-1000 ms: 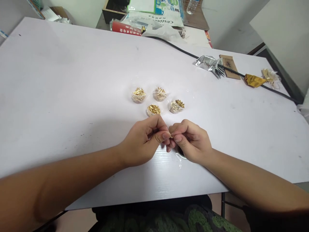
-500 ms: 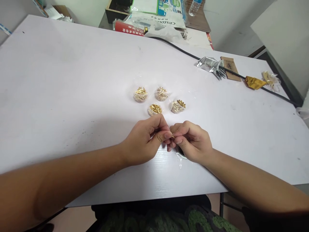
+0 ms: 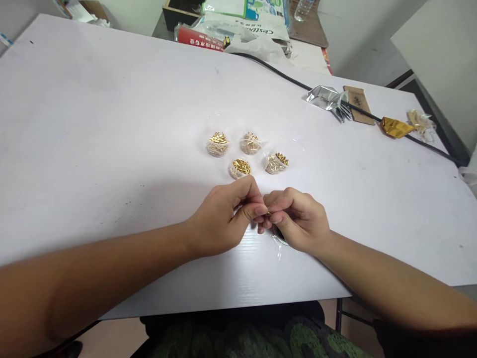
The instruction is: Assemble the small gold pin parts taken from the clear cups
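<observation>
My left hand (image 3: 233,216) and my right hand (image 3: 300,219) meet fingertip to fingertip above the white table. Between their pinched thumbs and forefingers is a tiny gold-coloured metal pin (image 3: 269,214), mostly covered by the fingers. Both hands are closed on it. Partly behind my right hand lies a dark round thing with a pale rim (image 3: 279,235), its kind hidden. Just beyond the hands, small gold metal parts fill open clear bags: short pieces (image 3: 241,167) nearest, others (image 3: 277,162) to the right, longer pins (image 3: 218,143) and more pins (image 3: 251,142) farther back.
A black cable (image 3: 276,74) crosses the table's far right, passing silver foil (image 3: 325,97), a cardboard piece (image 3: 358,105) and gold foil (image 3: 395,128). A plastic bag of pale parts (image 3: 421,123) lies beyond. Packages and a red roll (image 3: 199,38) sit behind the far edge.
The view has shifted slightly. Both hands keep their pinch on the small pin with hardly any movement, and the bags stay where they were.
</observation>
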{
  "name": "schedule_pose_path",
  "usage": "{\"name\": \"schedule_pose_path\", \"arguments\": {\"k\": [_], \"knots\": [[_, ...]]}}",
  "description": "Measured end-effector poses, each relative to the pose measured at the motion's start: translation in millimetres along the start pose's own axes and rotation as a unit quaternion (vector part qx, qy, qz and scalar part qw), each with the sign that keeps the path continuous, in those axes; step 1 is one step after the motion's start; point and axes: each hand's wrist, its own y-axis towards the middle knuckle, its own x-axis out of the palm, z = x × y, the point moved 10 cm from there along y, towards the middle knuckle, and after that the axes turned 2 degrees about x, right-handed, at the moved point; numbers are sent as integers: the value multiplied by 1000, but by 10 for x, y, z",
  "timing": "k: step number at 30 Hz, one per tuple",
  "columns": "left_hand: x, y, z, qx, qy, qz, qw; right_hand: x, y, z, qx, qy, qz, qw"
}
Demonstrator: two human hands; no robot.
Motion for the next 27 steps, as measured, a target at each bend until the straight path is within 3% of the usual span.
{"name": "schedule_pose_path", "arguments": {"k": [27], "knots": [[-8,14,-8,15,14,11,1000,13,-5,46,32,19,6,999]]}}
